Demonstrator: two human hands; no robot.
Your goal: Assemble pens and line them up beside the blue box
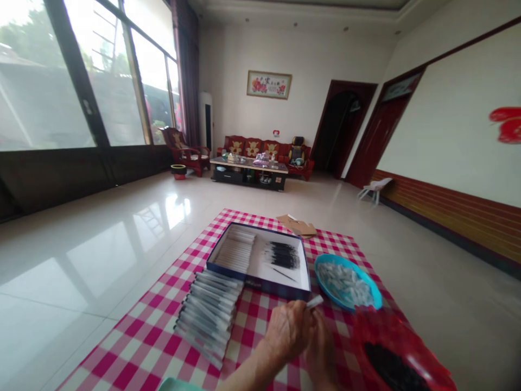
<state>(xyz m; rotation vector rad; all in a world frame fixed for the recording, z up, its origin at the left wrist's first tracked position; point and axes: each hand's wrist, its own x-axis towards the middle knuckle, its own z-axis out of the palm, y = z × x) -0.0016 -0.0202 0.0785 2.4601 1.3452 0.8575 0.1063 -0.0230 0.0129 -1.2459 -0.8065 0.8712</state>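
Note:
My left hand point(288, 327) is closed, its fingers meeting those of my right hand point(321, 343) near the front of the table. A whitish translucent pen cap point(315, 302) sticks out at the top of the left fingers. My right hand is closed too and slightly blurred; what lies inside it is hidden. Just beyond the hands is a shallow dark-blue box point(264, 283), holding a row of clear pen barrels point(235, 250) and a bunch of black refills point(284, 255). To the left lies a pile of pens point(209, 312) with grey translucent barrels.
A blue bowl point(378, 297) of translucent pen caps point(344, 283) stands right of the box. Nearer is a red plastic bag point(423, 347) with small black parts. Brown cardboard point(297, 225) lies at the far edge of the checked tablecloth point(150, 326). A mint-green edge point(179, 385) shows at the bottom.

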